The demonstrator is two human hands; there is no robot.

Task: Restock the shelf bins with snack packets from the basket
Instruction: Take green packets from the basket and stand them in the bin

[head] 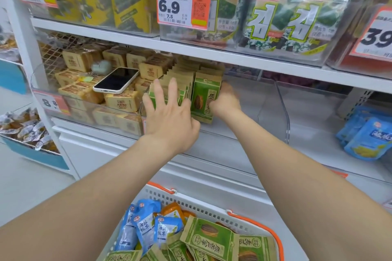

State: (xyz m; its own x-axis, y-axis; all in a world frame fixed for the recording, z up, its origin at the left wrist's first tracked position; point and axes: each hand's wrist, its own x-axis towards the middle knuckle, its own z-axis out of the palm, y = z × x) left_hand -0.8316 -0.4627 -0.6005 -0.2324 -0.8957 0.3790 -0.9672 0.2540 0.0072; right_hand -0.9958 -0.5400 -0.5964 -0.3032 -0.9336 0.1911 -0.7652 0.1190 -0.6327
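A row of green sunflower-seed packets (204, 99) stands upright in a clear shelf bin (273, 104) on the middle shelf. My left hand (169, 116) lies with straight, spread fingers against the front of the left packets. My right hand (226, 100) grips the right edge of the front packet; its fingers are partly hidden and blurred. Below, a white basket (207, 207) with orange handles holds more green seed packets (212, 239), blue packets (148, 226) and an orange packet (172, 210).
A phone (116, 80) lies on brown wrapped cakes (84, 91) in the bin to the left. Blue packets (369, 137) fill a bin at right. Seaweed packs (282, 12) and price tags (182, 4) line the upper shelf. A side rack (25, 129) of wrapped snacks stands at far left.
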